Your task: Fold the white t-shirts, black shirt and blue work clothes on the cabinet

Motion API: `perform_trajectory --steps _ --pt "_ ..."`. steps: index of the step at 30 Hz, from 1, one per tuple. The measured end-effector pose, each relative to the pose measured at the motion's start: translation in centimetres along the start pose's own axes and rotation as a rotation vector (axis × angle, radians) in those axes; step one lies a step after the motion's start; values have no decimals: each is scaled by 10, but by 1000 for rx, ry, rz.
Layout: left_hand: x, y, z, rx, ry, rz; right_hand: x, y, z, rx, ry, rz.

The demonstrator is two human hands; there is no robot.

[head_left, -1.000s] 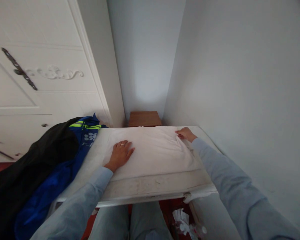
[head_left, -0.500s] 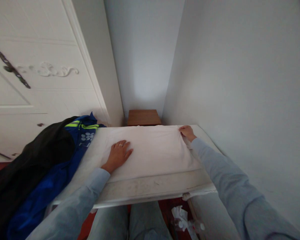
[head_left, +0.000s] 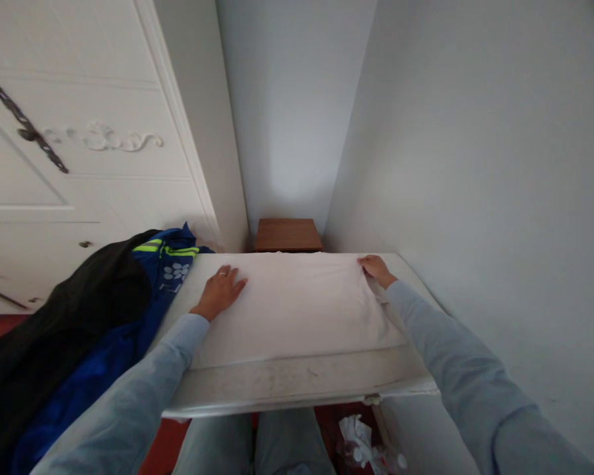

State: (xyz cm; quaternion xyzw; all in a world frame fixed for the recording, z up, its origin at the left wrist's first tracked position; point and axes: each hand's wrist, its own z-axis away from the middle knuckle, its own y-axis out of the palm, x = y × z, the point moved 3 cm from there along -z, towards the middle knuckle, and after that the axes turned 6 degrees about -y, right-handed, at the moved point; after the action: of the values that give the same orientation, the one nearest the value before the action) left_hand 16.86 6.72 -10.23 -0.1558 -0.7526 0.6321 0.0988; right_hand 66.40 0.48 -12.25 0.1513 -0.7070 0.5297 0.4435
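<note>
Though partly hidden, pale cloth (head_left: 297, 300) apparently lengthwise left to right.

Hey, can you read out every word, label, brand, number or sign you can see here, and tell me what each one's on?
No text is readable.
Blue garment: pale emblem, with marks below it that may be lettering, too blurred to read.
White cloth: no text visible.
Crumpled litter below the tabletop: any print is too small to make out.
</note>
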Motion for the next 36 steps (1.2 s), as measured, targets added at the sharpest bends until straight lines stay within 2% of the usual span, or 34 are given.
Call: perform_trajectory --steps 6,13,19,23,25,27,29,31,33,36 --pt "4 13 5 -34 -20 28 1 -7 9 -22 56 -73" --pt "12 19 7 -29 36 23 18 -9 20 -9 70 -152" --pt "20 19 3 -1 57 -44 27 -28 50 94 118 -273" --pt "23 15 0 26 32 -21 23 -39 86 299 205 -375" --pt "23 11 -2 73 9 -30 21 -42 102 360 190 -413" --pt "18 5 -5 111 -30 -53 21 -45 113 351 140 -422" --pt "4 -3 -9 103 -48 -68 20 -46 119 323 106 -401" --pt "-23 -12 -14 66 5 -42 19 -45 122 296 95 -359" --pt "-65 -20 -19 37 126 54 20 -41 125 258 64 -341" --pt "-141 -27 -24 29 248 321 22 -30 132 217 -25 -368"
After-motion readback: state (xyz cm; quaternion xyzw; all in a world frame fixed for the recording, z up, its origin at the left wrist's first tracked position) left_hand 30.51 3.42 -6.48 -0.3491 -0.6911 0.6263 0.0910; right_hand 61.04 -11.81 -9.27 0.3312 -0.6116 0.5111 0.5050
